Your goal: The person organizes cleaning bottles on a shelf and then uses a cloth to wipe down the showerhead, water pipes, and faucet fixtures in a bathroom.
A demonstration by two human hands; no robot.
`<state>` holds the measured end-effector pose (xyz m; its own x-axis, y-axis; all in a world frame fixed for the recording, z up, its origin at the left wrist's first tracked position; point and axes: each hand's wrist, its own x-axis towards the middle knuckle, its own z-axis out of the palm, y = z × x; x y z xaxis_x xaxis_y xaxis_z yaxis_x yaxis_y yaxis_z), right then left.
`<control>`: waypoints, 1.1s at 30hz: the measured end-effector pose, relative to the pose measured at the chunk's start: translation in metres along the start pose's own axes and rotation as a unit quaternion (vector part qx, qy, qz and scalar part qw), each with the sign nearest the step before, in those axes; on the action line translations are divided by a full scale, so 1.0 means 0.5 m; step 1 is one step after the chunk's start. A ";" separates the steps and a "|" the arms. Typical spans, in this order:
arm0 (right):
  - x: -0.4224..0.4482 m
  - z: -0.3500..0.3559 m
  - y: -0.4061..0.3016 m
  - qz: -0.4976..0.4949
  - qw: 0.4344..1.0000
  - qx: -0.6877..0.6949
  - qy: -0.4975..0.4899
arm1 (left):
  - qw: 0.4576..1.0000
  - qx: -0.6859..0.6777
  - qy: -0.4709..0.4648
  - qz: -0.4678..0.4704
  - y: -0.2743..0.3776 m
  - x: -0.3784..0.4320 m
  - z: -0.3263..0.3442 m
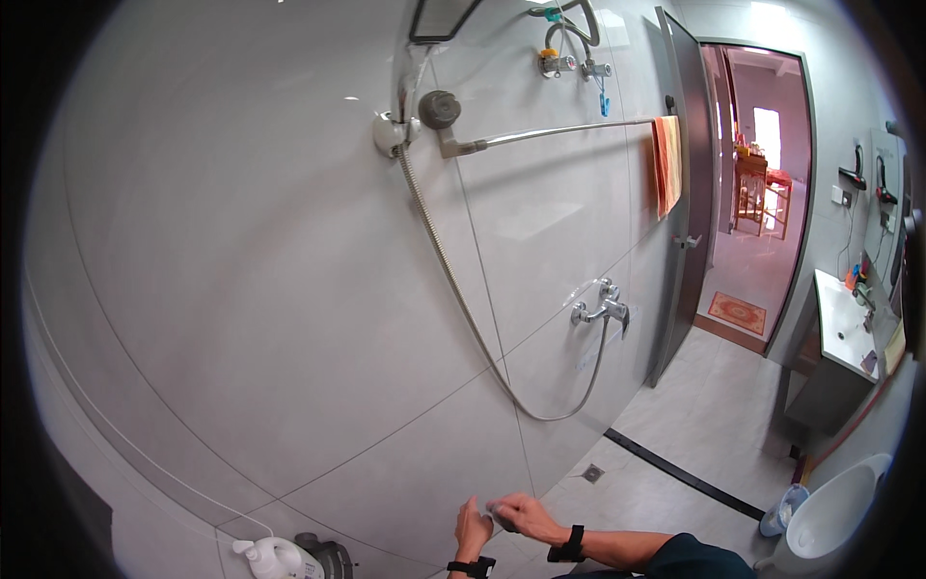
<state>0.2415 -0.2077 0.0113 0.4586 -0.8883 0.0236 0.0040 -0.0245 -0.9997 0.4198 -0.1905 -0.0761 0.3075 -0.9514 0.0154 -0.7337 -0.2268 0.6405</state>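
Low in the view, my two hands meet close together in front of the grey tiled wall (289, 326). My right hand (532, 517) has its fingers curled around a small grey object (502, 517), which is mostly hidden and too small to name. Beside it, my left hand (472, 528) is raised with bent fingers, close to that object. Whether it touches or holds anything cannot be made out. Each wrist wears a black strap. Left of my hands, a white pump bottle (271, 559) stands by a dark grey object at the lower edge.
A metal shower hose (463, 289) loops down the wall to a chrome mixer tap (606, 311). A towel (666, 166) hangs on a rail by the open door (684, 203). At right are a washbasin (843, 318), a toilet (832, 517) and a bin (783, 511). A black drain strip (680, 470) crosses the floor.
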 end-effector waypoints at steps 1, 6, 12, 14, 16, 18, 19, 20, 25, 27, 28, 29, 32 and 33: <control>-0.004 -0.004 0.022 -0.007 0.994 -0.062 -0.086 | 1.000 -0.018 -0.011 0.007 0.004 0.021 0.019; 0.012 -0.029 0.063 -0.083 0.994 -0.051 -0.056 | 0.963 -0.225 -0.048 -0.140 0.066 0.089 0.071; 0.120 -0.239 0.077 0.036 0.996 -0.045 -0.061 | 0.991 0.026 -0.125 0.036 0.258 0.140 0.124; 0.156 -0.313 0.075 0.013 1.000 0.009 -0.021 | 0.989 -0.113 -0.093 0.035 0.258 0.132 0.187; 0.177 -0.388 0.020 0.039 0.996 0.084 0.001 | 0.924 -0.373 -0.079 -0.020 0.337 0.122 0.196; 0.177 -0.449 -0.049 -0.058 0.997 -0.035 0.024 | 0.922 -0.372 -0.097 -0.037 0.393 0.135 0.172; 0.180 -0.469 -0.064 -0.153 0.975 -0.152 0.048 | 0.919 -0.372 -0.116 -0.054 0.412 0.145 0.168; 0.185 -0.482 -0.066 -0.240 0.945 -0.213 0.066 | 0.900 -0.428 -0.074 -0.032 0.430 0.155 0.169; 0.176 -0.550 -0.139 0.064 0.994 -0.016 -0.086 | 0.893 -0.447 0.003 0.050 0.638 0.193 0.059; 0.171 -0.575 -0.189 0.136 0.930 0.304 -0.156 | 0.905 -0.398 -0.073 0.130 0.668 0.203 0.058; 0.186 -0.593 -0.199 0.117 0.916 0.330 -0.196 | 0.906 -0.334 -0.077 0.247 0.675 0.218 0.060; 0.191 -0.599 -0.213 0.075 0.936 0.303 -0.160 | 0.912 -0.284 -0.089 0.283 0.679 0.220 0.057; 0.206 -0.647 -0.278 -0.011 0.993 0.105 -0.054 | 0.897 -0.327 -0.111 0.274 0.748 0.200 0.008; 0.216 -0.667 -0.311 -0.057 0.993 0.074 -0.065 | 0.889 -0.345 -0.094 0.286 0.765 0.191 -0.015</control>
<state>-0.0060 -0.4530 0.1718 0.5576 -0.8172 0.1458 0.1895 -0.0457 -0.9808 0.1734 -0.3666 0.1761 -0.1510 -0.9030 0.4021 -0.1709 0.4245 0.8892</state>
